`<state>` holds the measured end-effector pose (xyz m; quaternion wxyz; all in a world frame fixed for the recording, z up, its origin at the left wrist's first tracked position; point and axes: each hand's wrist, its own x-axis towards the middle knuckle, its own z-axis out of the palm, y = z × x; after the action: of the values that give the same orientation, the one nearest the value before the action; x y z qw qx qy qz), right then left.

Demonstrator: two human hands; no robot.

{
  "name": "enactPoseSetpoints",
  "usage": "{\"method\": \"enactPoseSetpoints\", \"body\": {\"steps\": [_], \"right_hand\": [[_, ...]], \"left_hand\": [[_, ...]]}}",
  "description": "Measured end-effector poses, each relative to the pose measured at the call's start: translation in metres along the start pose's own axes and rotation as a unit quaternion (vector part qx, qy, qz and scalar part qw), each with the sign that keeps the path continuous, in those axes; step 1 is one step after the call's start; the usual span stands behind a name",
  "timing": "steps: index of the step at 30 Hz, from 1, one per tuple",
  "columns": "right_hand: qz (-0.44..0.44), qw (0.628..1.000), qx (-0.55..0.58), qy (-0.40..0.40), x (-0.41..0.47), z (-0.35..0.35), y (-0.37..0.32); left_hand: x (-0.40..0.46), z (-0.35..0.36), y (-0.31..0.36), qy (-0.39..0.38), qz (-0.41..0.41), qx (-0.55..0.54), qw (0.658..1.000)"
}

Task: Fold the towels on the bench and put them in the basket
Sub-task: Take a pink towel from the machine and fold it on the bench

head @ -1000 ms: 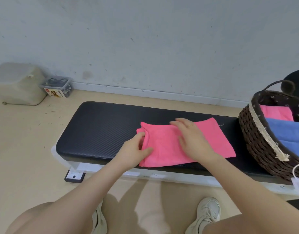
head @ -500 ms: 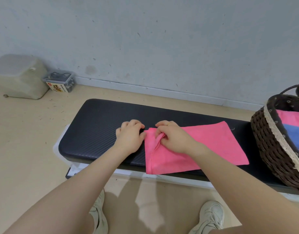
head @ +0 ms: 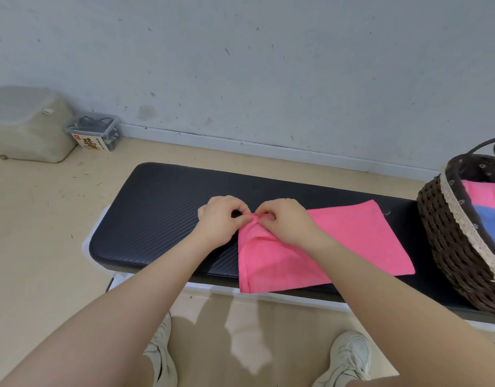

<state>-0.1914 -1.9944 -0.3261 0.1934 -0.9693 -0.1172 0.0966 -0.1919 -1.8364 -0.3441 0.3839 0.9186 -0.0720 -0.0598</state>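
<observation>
Beige floor (head: 39, 247) at bottom of frame, scattered with small dark specks. Two pale sneakers at the lower edge, left shoe (head: 161, 356) and right shoe (head: 349, 358), both partly cut off by bare legs and forearms.

Black padded bench (head: 156, 219) runs across the middle of the frame, ribbed surface, white frame edge along its near side. Pink towel (head: 352, 241) lies flat on it, centre to right, already folded over at least once, layered edges visible on its left side, near-left corner slightly overhanging the bench's front edge. Plain, bright pink, no pattern.

Left hand (head: 219, 220) and right hand (head: 285, 222) meet at the towel's far-left corner, both with curled fingers pinching the bunched fabric, corner lifted a bit off the bench.

Dark wicker basket (head: 447, 247) at right edge, on the bench, lace trim on rim, dark flowered liner, thin handle arching above. Inside: a pink folded towel (head: 483, 194) and a blue folded towel (head: 489, 222), touching.

Upper left: greyish plastic jug-like container (head: 28, 124) on floor, clear small box (head: 94, 132) with dark contents just beside it. Grey-blue scuffed wall (head: 268, 65) fills the top, white baseboard below.
</observation>
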Motion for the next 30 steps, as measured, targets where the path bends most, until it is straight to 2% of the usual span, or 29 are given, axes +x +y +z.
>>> {"method": "enactPoseSetpoints", "body": {"steps": [6,12,16,18,23,28,30], "right_hand": [[-0.049,0.997,-0.057,0.037,0.005,0.0,0.002],[-0.102,0.991,-0.088,0.013,0.007,-0.011,0.01],[-0.073,0.992,-0.096,-0.026,0.006,-0.016,0.017],[-0.07,0.993,-0.087,-0.034,0.007,-0.016,0.018],[-0.079,0.988,-0.126,-0.039,0.009,-0.016,0.019],[-0.031,0.975,-0.217,-0.031,0.017,-0.015,0.011],[0.0,0.979,-0.2,-0.033,0.018,-0.013,0.011]], "left_hand": [[0.005,-0.001,-0.004,-0.023,-0.009,0.01,1.0],[0.005,-0.002,-0.004,-0.086,0.041,0.113,0.989],[0.006,0.002,-0.003,-0.077,0.062,0.143,0.985],[0.01,0.002,-0.001,-0.08,0.052,0.141,0.985],[0.014,-0.011,0.005,-0.127,0.012,0.039,0.991],[0.021,-0.022,0.011,-0.09,-0.046,0.03,0.994],[0.023,-0.022,0.011,-0.087,-0.071,0.037,0.993]]}}
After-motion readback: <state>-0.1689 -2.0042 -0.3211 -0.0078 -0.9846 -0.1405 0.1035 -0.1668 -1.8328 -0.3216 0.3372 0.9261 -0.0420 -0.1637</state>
